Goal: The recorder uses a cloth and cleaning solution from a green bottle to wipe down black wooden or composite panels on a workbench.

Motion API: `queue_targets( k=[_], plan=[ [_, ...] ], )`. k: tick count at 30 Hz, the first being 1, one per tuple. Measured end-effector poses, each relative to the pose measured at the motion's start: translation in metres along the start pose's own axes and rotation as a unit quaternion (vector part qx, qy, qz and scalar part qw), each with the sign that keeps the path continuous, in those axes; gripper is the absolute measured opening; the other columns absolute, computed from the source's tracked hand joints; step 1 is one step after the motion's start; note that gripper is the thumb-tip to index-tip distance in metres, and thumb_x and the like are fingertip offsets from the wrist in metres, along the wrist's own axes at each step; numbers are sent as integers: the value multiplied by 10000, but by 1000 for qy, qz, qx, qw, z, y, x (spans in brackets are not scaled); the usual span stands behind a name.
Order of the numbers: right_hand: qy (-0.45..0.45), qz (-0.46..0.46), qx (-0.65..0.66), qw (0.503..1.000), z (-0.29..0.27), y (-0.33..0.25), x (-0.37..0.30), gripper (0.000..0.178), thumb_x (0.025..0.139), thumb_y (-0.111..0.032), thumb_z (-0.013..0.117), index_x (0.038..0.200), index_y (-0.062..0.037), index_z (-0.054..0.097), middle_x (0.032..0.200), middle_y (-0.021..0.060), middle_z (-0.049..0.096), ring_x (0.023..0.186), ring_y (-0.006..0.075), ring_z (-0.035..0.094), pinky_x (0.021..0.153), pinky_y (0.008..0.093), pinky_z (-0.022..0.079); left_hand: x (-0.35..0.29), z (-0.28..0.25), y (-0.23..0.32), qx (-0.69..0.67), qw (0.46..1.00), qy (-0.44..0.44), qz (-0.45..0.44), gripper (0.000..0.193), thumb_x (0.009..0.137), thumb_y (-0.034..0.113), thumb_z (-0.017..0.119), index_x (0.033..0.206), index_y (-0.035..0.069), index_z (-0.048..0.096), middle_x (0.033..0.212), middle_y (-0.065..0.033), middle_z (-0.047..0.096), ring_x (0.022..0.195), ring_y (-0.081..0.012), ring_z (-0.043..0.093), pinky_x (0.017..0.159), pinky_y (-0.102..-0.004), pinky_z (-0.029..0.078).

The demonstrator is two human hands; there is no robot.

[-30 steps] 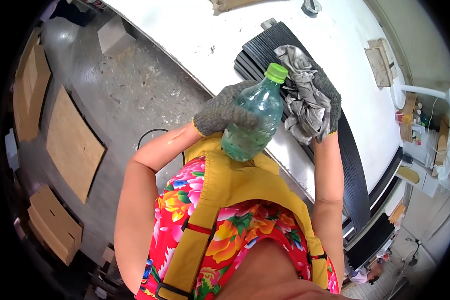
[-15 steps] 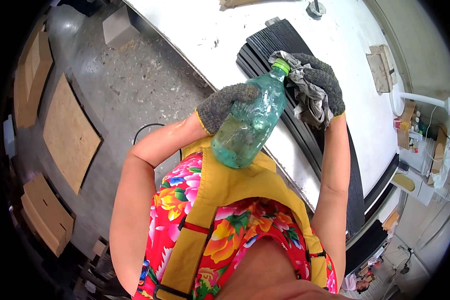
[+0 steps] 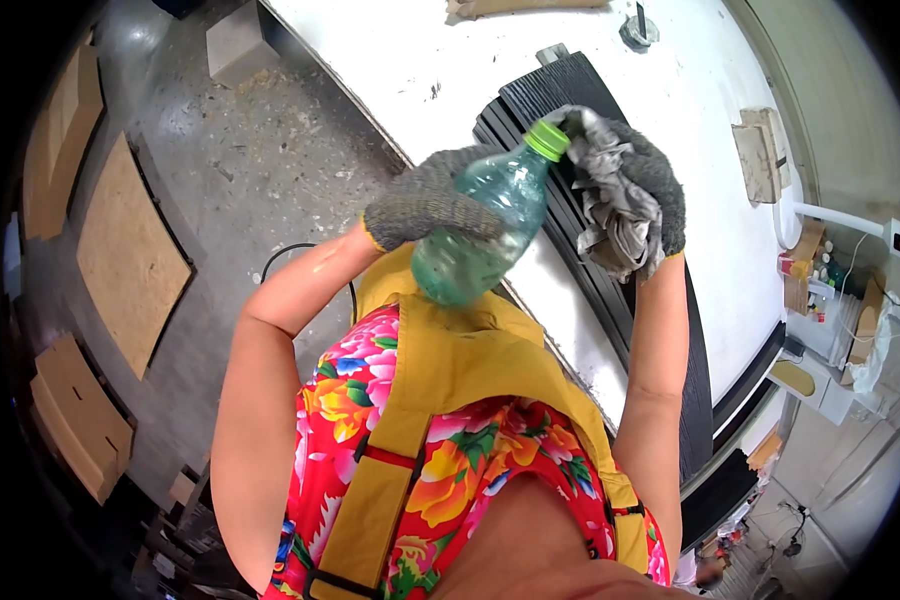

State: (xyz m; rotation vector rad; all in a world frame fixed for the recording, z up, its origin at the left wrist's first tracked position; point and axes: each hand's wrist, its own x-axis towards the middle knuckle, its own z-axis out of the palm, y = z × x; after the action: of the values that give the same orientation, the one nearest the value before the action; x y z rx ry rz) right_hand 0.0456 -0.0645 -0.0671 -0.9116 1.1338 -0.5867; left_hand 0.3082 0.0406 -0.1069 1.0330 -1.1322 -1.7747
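A green bottle (image 3: 518, 192) is held tilted by the gloved left hand (image 3: 432, 202), fingers wrapped around its waist, above the table's near edge; its lime cap (image 3: 547, 140) is turned toward the far right. Thin, springy, fairly light plastic is suggested, slippery if wet, best gripped at the waist. A soft, crumpled grey rag (image 3: 620, 210) is clutched by the gloved right hand (image 3: 658, 185) over ridged, grained black strips (image 3: 555, 92) on the white table (image 3: 400, 75).

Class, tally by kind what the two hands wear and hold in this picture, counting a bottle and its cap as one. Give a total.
Gloves: 2, on the left hand and right hand
Green bottle: 1
Grey rag: 1
Total: 4
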Motion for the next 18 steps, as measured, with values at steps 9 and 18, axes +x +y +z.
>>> queue_targets(
  k=[9, 18],
  plan=[
    [44, -417, -601, 680, 59, -15, 19, 352, 941, -283, 608, 1249, -120, 661, 1269, 126, 617, 1220, 286, 544, 1076, 403, 426, 15, -96, 4, 239, 888, 342, 194, 974, 599, 394, 938, 1350, -25, 482, 1197, -180, 658, 1113, -272, 648, 967, -402, 544],
    [105, -370, -694, 609, 52, -23, 38, 354, 925, -302, 557, 1206, -119, 673, 1323, 159, 579, 1234, 314, 525, 1072, 447, 411, 89, -147, -58, 274, 842, 402, 233, 1038, 630, 391, 930, 1429, 9, 388, 1353, -178, 530, 1235, -299, 546, 1047, -408, 475]
  ],
)
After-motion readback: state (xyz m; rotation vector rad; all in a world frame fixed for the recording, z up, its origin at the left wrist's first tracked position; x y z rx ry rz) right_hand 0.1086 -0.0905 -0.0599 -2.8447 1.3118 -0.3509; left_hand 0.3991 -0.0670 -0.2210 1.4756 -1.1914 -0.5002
